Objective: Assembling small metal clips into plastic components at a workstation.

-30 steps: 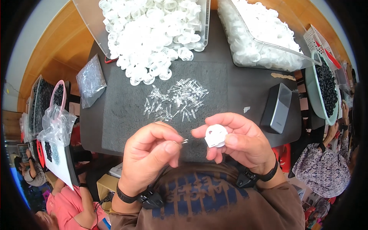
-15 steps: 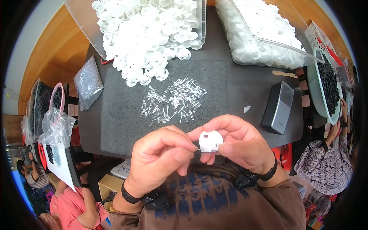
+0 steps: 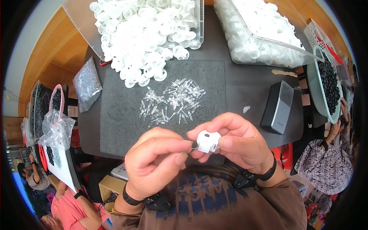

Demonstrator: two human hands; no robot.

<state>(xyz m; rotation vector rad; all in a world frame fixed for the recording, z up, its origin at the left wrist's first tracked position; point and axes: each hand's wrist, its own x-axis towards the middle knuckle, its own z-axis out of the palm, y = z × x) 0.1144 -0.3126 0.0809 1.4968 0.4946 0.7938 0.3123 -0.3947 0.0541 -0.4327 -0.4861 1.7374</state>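
Observation:
My right hand pinches a small white plastic housing between thumb and fingers, its rounded face with a dark hole turned up. My left hand is closed just left of it, thumb and index finger at a thin wire lead that runs to the housing's edge. The lead looks like that of an LED; its body is hidden. Beyond my hands a loose pile of clear LEDs with metal legs lies on a dark grey mat.
White housings spill from a tipped clear bin onto the mat's far edge. Another clear bin of white parts stands far right. A black-and-grey box-shaped device sits at right, a plastic bag at left. Other people work on both sides.
The white housing has tilted and shifted slightly left in my right hand. My left fingers have drawn back a little to the left, leaving more of the lead showing.

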